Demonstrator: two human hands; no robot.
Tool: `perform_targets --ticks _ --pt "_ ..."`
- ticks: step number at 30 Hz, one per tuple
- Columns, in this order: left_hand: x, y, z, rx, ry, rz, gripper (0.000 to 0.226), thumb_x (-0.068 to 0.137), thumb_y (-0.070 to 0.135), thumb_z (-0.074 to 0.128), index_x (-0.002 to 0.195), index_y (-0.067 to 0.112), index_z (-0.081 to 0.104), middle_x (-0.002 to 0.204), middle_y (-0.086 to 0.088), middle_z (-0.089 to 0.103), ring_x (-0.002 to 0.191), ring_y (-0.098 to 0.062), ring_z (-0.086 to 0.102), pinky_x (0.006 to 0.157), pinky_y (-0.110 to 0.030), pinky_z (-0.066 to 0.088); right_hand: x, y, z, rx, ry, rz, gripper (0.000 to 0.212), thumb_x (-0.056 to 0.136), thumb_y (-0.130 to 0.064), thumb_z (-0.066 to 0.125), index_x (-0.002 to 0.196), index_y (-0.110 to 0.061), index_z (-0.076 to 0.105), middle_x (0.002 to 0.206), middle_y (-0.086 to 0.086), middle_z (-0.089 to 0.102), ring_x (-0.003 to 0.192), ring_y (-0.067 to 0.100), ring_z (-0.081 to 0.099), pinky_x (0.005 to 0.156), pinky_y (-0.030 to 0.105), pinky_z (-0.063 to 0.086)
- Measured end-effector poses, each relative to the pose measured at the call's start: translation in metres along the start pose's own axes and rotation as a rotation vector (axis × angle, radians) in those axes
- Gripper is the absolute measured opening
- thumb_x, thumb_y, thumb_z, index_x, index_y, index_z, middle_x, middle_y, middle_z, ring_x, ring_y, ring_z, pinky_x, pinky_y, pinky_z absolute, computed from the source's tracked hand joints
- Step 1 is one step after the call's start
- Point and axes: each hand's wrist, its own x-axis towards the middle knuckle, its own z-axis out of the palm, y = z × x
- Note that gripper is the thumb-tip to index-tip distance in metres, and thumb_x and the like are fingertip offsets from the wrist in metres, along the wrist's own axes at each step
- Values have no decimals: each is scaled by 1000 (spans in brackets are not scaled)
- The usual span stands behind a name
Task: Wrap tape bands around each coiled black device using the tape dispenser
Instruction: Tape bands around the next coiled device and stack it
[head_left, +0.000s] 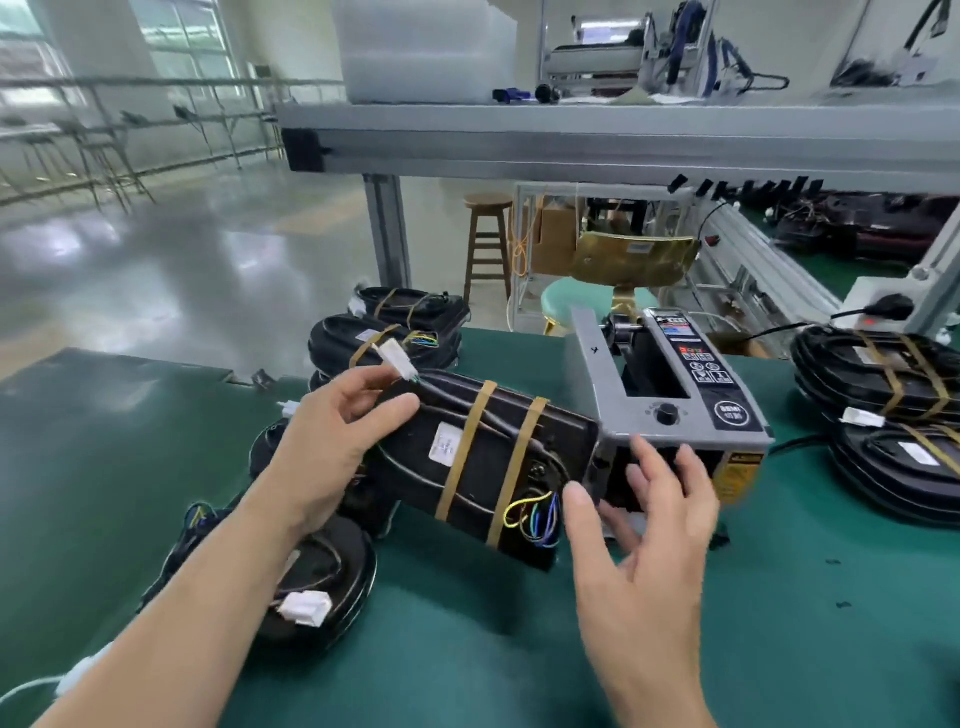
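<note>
My left hand (332, 441) grips the left end of the coiled black device (483, 457), thumb on top and fingers curled underneath, holding it tilted above the green mat (467, 649), its right end just beside the tape dispenser (670, 395). My right hand (649, 519) is spread and holds nothing; its fingertips are at the dispenser's near outlet. I cannot tell whether a strip is waiting there.

Two tape bands (465, 447) already cross the device, so I judge this one nearly done, with perhaps a last strip to fetch. To do it well, I should pinch any strip by its end only, pull it straight out so it does not curl onto itself, and lay it square across the coil. The loose coloured wires (535, 514) at the near right corner should be tucked under the tape, not left outside. I should hold the coil tight while pressing the ends down.
</note>
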Motion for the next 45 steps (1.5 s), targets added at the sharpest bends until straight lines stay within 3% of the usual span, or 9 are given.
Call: perform_targets --ticks 4,8,11,14,20,24,29,40,45 --pt "8 9 -22 -17 15 -83 28 66 33 81 95 34 78 101 -3 76 95 -17 73 75 -21 56 -21 4 28 -23 -89 -25 52 93 -26 59 143 -34 47 155 -33 22 137 -16 29 107 14 34" --pt "18 16 -42 79 150 -144 26 65 36 80 88 23 80 89 -4 77 80 -16 74 64 -22 57 -18 1 59 20 -224 90 50 99 -24 52 147 -32 43 146 -32 38 125 -29 29 88 -10 24" --pt "31 11 -64 252 313 -158 18 75 35 81 86 20 78 84 0 77 73 -10 72 61 -23 55 -5 -5 86 1 -356 131 50 100 -33 47 150 -32 40 150 -26 38 132 -20 30 104 0 23" --pt "42 2 -85 463 414 -188 18 79 42 78 82 25 77 85 5 75 85 -15 69 80 -35 55 3 -7 113 -40 -441 170 51 102 -32 44 152 -28 38 155 -17 37 142 -3 29 121 27 22" --pt "54 -8 -110 617 431 -262 33 77 54 73 71 21 74 78 5 71 80 -16 64 65 -30 48 11 -15 141 -84 -460 166 53 104 -27 42 155 -21 31 159 -7 31 144 4 27 119 22 19" --pt "65 -7 -123 505 473 -275 32 75 54 76 74 22 76 81 -1 74 79 -22 67 72 -34 53 10 -21 150 -75 -482 133 56 103 -25 46 156 -20 30 159 -7 29 143 1 28 101 -4 17" --pt "72 -21 -117 521 475 -278 26 85 47 69 79 23 73 88 -3 74 86 -24 69 83 -40 56 16 -11 155 -112 -528 147 59 102 -19 48 156 -16 26 161 -3 26 145 10 30 120 28 23" --pt "58 -37 -98 777 495 -321 47 92 53 46 125 22 58 110 2 59 96 -20 52 78 -35 40 6 10 142 -218 -559 197 63 99 -14 46 156 -32 26 132 -8 53 118 19 54 107 34 41" --pt "49 -32 -96 699 502 -345 66 84 60 53 138 24 50 138 -3 54 121 -26 51 96 -41 45 8 14 133 -139 -558 239 59 99 -17 50 153 -35 34 115 -16 54 112 4 54 101 21 40"
